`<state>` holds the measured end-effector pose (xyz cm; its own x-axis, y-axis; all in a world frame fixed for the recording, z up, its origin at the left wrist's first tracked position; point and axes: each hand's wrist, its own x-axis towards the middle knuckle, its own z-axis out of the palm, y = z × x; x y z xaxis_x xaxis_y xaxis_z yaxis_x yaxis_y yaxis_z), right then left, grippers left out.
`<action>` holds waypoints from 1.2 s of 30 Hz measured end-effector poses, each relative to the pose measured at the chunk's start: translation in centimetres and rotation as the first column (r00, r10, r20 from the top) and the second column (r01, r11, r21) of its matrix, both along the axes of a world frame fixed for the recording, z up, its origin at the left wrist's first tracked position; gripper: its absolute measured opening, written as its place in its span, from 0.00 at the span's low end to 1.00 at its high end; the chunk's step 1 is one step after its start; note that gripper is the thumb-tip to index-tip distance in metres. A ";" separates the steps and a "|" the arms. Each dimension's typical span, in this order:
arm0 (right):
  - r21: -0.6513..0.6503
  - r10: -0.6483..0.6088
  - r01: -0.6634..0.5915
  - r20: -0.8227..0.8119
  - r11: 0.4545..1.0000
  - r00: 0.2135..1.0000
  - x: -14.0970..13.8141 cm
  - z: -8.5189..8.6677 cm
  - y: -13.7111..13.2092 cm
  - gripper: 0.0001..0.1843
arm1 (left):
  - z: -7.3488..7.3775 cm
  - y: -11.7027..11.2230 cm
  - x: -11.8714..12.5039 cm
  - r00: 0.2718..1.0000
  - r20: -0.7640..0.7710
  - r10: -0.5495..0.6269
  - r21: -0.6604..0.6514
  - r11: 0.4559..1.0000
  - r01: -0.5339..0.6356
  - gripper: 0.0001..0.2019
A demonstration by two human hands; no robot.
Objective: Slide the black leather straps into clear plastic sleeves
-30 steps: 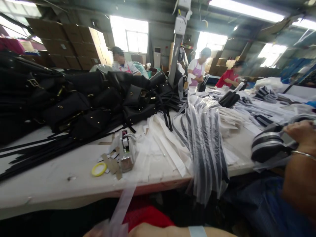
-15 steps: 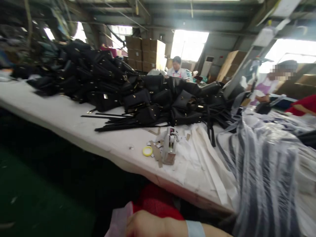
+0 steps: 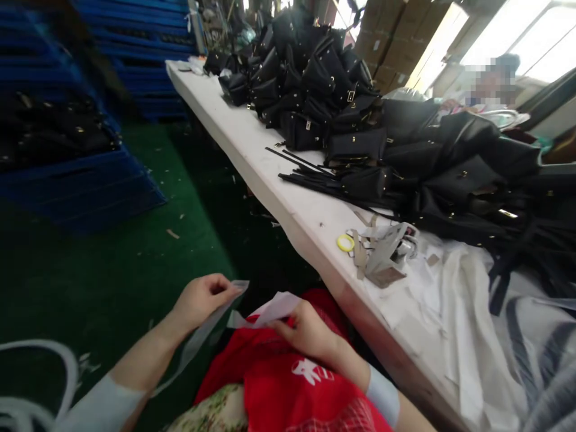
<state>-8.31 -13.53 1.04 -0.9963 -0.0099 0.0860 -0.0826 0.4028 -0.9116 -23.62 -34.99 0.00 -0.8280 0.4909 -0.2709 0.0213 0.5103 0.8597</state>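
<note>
My left hand (image 3: 200,303) is closed in a pinch on a translucent whitish strip (image 3: 198,341), which hangs down past my wrist. A short end of it sticks out beyond my fingertips. Over the red apron (image 3: 279,354) on my lap, my right hand (image 3: 310,330) has thumb and fingers closed on a pale, see-through strip (image 3: 274,309). A gap lies between the two hands, and I cannot tell whether both hold one and the same strip. On the table, a metal tape dispenser (image 3: 387,258) stands beside a yellow ring (image 3: 345,243).
Black bags (image 3: 310,90) are heaped along the white-covered table (image 3: 288,204), with black straps (image 3: 310,180) in front. Plastic-wrapped material (image 3: 553,366) lies at the right. Blue crates (image 3: 90,186) stand on the green floor at left. Another person (image 3: 490,90) sits behind the bags.
My view has swung left and downward. My left hand has come into view with a strip, and my right hand now shows fully over the apron with its pale strip.
</note>
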 end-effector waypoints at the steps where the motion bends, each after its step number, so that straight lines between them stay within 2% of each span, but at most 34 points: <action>1: -0.032 0.018 -0.017 0.026 0.999 0.999 0.1 -0.4 -0.1 0.11 | -0.1 1.3 0.4 0.999 0.029 -0.024 0.059 0.998 0.022 0.16; 4: -0.071 0.024 -0.020 0.054 0.997 0.998 0.3 -1.7 -0.2 0.11 | 0.4 4.8 1.3 0.990 0.087 -0.112 0.220 0.971 0.090 0.15; 6: -0.049 -0.008 0.009 0.017 0.999 1.000 0.2 -2.2 -0.2 0.10 | 1.0 6.1 1.6 0.982 0.095 -0.161 0.273 0.953 0.129 0.15; 9: -0.053 -0.035 0.034 -0.031 0.998 0.999 -0.3 -2.6 -0.4 0.12 | 1.5 6.9 1.9 0.970 0.082 -0.229 0.292 0.936 0.196 0.13; 12: -0.117 -0.056 0.054 -0.007 0.992 0.998 -0.6 -3.1 -0.7 0.07 | 1.5 7.4 2.4 0.962 0.042 -0.270 0.264 0.932 0.250 0.12; 15: -0.141 -0.135 0.139 0.037 0.980 0.990 -0.6 -3.7 -0.7 0.07 | 0.9 7.3 2.9 0.981 -0.034 -0.193 0.315 0.929 0.194 0.15; 18: -0.119 -0.174 0.178 0.041 0.977 0.984 -0.5 -4.0 -0.5 0.08 | 0.6 6.5 3.0 0.988 -0.109 -0.110 0.441 0.885 0.147 0.15; 20: -0.092 -0.175 0.177 0.032 0.980 0.984 -0.5 -3.8 -0.2 0.08 | 0.8 5.9 3.0 0.963 -0.193 -0.189 0.429 0.866 0.256 0.12; 23: -0.038 -0.149 0.150 0.013 0.988 0.989 -0.6 -3.6 0.0 0.07 | 1.3 5.7 3.1 0.868 -0.301 -0.395 0.296 0.826 0.479 0.11; 25: -0.004 -0.120 0.120 0.000 0.993 0.993 -0.7 -3.6 -0.1 0.06 | 1.5 6.0 3.4 0.843 -0.287 -0.455 0.250 0.814 0.524 0.08; 29: 0.018 -0.122 0.122 -0.003 0.992 0.993 -0.7 -3.7 -0.5 0.07 | 1.3 7.0 3.8 0.906 -0.184 -0.381 0.243 0.876 0.418 0.09; 32: 0.024 -0.151 0.151 0.020 0.988 0.988 -0.6 -3.4 -0.4 0.06 | 1.0 7.2 3.5 0.937 -0.174 -0.304 0.230 0.913 0.339 0.10; 34: 0.027 -0.184 0.183 0.026 0.983 0.983 -1.2 -3.0 0.5 0.08 | 0.6 7.1 2.8 0.957 -0.180 -0.229 0.217 0.939 0.266 0.13; 36: 0.071 -0.227 0.228 -0.009 0.971 0.974 -2.7 -2.6 2.6 0.09 | -0.3 6.8 1.7 0.973 -0.160 -0.163 0.212 0.958 0.195 0.15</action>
<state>-11.04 -10.96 -1.51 -0.9729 0.2109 0.0945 0.0175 0.4750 -0.8798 -21.94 -28.17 -0.32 -0.7424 0.6695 -0.0245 0.2228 0.2813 0.9334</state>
